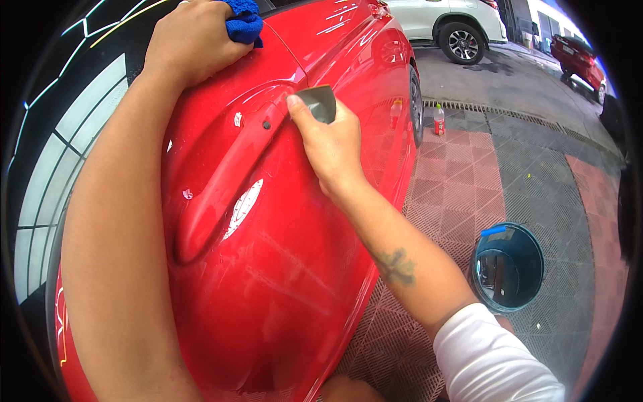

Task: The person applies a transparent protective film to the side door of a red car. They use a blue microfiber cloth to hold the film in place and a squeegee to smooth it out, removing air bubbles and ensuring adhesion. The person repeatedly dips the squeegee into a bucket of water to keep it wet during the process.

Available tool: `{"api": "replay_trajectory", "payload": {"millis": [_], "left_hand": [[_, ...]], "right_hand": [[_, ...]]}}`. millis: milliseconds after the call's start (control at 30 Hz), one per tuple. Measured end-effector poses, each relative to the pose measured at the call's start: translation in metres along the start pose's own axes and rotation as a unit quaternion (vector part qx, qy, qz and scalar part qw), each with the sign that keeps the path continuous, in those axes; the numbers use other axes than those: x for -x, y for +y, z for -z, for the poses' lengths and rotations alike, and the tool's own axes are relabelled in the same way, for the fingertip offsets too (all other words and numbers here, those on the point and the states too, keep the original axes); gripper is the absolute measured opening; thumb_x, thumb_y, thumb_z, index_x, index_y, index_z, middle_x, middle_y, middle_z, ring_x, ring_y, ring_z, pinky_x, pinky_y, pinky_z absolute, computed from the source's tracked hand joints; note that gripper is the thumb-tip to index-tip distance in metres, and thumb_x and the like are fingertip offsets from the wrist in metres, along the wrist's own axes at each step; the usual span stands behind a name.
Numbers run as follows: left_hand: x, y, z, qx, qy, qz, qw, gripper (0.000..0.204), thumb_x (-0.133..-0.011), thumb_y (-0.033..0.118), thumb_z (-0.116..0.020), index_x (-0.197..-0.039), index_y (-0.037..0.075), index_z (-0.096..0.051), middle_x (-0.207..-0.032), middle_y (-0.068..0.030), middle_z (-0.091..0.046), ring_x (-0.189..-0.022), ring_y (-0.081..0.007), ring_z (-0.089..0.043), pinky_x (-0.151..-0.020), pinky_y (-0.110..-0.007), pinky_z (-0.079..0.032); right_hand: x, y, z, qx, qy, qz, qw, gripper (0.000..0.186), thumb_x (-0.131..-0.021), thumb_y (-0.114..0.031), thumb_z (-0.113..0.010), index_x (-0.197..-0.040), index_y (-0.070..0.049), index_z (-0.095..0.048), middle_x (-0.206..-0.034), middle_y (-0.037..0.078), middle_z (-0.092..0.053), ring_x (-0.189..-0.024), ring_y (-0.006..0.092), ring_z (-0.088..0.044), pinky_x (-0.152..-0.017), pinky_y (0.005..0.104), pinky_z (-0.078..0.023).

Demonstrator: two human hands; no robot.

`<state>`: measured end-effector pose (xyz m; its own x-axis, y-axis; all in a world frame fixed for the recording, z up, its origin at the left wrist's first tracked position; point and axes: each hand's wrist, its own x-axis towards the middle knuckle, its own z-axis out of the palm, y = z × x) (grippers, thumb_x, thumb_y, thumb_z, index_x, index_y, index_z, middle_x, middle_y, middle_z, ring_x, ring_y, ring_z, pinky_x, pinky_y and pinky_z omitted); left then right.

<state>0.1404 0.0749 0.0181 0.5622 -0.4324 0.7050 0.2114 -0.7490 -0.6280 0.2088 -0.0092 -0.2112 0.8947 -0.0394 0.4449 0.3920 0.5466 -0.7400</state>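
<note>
"What are the two hands busy with over there?"

"The left hand (197,40) is clutching a bunched, bright blue fabric cloth (243,21) and rests against the upper part of a glossy red metal car door (288,268). The right hand (335,137) pinches a thin, dark grey-green bent sheet (320,104), thumb on its near face."

"Where is that sheet exactly?"

"Just beyond the far end of the long red door handle (224,177), close to the door's seam. I can't tell whether it touches the paint."

"And around the car?"

"To the right, on the red and grey ribbed tile floor (455,174), stands a round dark teal plastic bucket (526,258), with a bright blue strip (493,231) over its rim. Farther off, near the car's wheel, there's an upright clear bottle (439,120) with a red label and a green cap."

"Anything at the far side?"

"A white car (429,20), and a smaller-looking red car (577,61) to the right."
</note>
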Motion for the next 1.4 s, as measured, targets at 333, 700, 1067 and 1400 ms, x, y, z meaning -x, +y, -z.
{"api": "replay_trajectory", "payload": {"millis": [333, 700, 1067, 1400], "left_hand": [[-0.008, -0.008, -0.009, -0.045, -0.027, -0.011, 0.999, 0.043, -0.085, 0.043, -0.088, -0.095, 0.001, -0.085, -0.123, -0.0112, -0.075, -0.122, -0.0349, -0.075, -0.100, -0.051, -0.063], [-0.004, -0.016, -0.012, -0.066, 0.002, -0.027, 0.997, 0.049, -0.084, 0.044, -0.089, -0.105, 0.000, -0.086, -0.141, -0.0148, -0.076, -0.130, -0.0375, -0.074, -0.108, -0.051, -0.061], [-0.007, -0.009, -0.012, -0.050, 0.004, -0.026, 0.998, 0.044, -0.085, 0.046, -0.088, -0.092, 0.003, -0.085, -0.116, -0.0106, -0.074, -0.116, -0.0341, -0.076, -0.099, -0.050, -0.064], [-0.011, -0.010, -0.009, -0.046, -0.004, -0.017, 0.999, 0.045, -0.084, 0.046, -0.089, -0.091, 0.001, -0.086, -0.116, -0.0122, -0.074, -0.115, -0.0347, -0.076, -0.099, -0.050, -0.063]], "right_hand": [[0.006, -0.015, 0.007, -0.031, -0.035, -0.023, 0.999, 0.032, -0.103, -0.035, -0.087, -0.104, -0.004, -0.082, -0.090, 0.003, -0.079, -0.085, 0.0130, -0.069, -0.080, 0.0377, -0.056], [-0.019, -0.007, 0.007, 0.061, -0.063, 0.025, 0.996, 0.043, -0.099, -0.051, -0.086, -0.102, -0.009, -0.085, -0.091, 0.010, -0.083, -0.088, 0.0222, -0.079, -0.082, 0.0439, -0.060], [-0.051, -0.031, 0.009, 0.144, -0.025, 0.029, 0.989, 0.045, -0.101, -0.052, -0.084, -0.101, -0.007, -0.083, -0.092, 0.007, -0.082, -0.091, 0.0189, -0.078, -0.083, 0.0412, -0.059], [-0.003, -0.023, -0.003, -0.029, -0.075, 0.012, 0.997, 0.039, -0.100, -0.043, -0.090, -0.107, -0.005, -0.084, -0.093, 0.006, -0.083, -0.087, 0.0143, -0.074, -0.081, 0.0378, -0.059]]}}
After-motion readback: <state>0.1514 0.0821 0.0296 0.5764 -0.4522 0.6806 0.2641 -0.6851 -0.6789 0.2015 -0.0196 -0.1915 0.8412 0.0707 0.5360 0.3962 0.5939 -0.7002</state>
